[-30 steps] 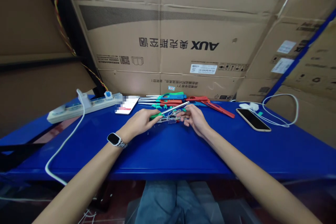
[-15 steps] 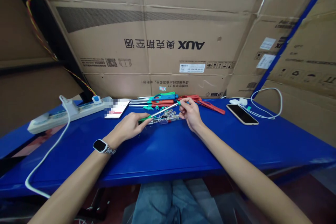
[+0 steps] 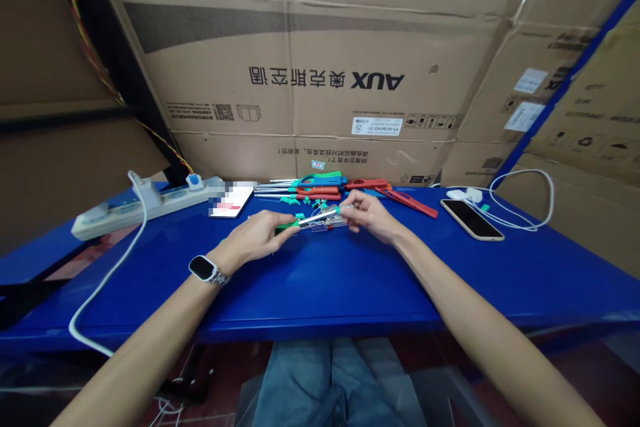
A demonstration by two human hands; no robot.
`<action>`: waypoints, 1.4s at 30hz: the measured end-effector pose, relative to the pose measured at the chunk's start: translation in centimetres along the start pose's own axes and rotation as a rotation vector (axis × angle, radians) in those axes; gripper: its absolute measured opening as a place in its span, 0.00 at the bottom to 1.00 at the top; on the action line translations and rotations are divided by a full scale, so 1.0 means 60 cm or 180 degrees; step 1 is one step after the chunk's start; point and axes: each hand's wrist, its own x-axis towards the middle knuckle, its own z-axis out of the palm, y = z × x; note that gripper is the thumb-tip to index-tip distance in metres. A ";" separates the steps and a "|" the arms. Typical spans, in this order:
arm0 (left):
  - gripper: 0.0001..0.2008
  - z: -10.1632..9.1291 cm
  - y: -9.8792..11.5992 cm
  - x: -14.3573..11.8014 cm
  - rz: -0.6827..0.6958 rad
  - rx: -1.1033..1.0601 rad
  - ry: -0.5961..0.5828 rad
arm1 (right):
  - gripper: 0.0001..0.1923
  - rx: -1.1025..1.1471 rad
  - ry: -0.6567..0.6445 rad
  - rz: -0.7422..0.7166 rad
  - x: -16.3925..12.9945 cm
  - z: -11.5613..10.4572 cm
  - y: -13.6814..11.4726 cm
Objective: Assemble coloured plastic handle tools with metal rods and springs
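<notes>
White rectangular plastic power strip [image 3: 183, 199], beyond and left of the left hand; a white plug and cable attached. No brand readable.

Flat white-faced phone-like slab [image 3: 235, 203], just beyond the left hand; markings partly pixelated, a red band visible.

Oval black-screened watch [image 3: 203, 268] on a silver metal band, worn on the left wrist.

Left hand [image 3: 260, 235]: thumb and fingers grasping the green handle of a long lighter with a silver metal tube [image 3: 316, 218], which lies between the two hands, tube toward the right.

Stick lighters with red, blue and green plastic handles [image 3: 320, 194], piled beyond both hands, among small turquoise plastic pieces [image 3: 289, 200].

Brown cardboard panel [image 3: 320, 40], standing behind both hands; printed upside down "AUX 奥克斯空调", with QR code and a white label [image 3: 377, 126], its small print not safely legible.

Right hand [image 3: 371, 215]: fingers pinched at the tube's tip; any small part between them is hidden.

Black-screened phone in a pale case [image 3: 473, 219], well right of the right hand; white cable [image 3: 550, 197] beside it.
</notes>
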 end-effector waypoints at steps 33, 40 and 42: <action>0.33 0.013 0.040 -0.004 0.0180 -0.0972 -0.0166 | 0.08 -0.1262 -0.0534 -0.0724 -0.017 0.086 -0.011; 0.29 0.019 0.052 -0.001 0.0124 -0.0442 0.0069 | 0.09 -0.0882 -0.0154 -0.0628 -0.021 0.097 -0.001; 0.28 0.022 0.055 0.000 0.0043 -0.0213 0.0279 | 0.12 -0.0605 0.0211 -0.0622 -0.019 0.105 0.003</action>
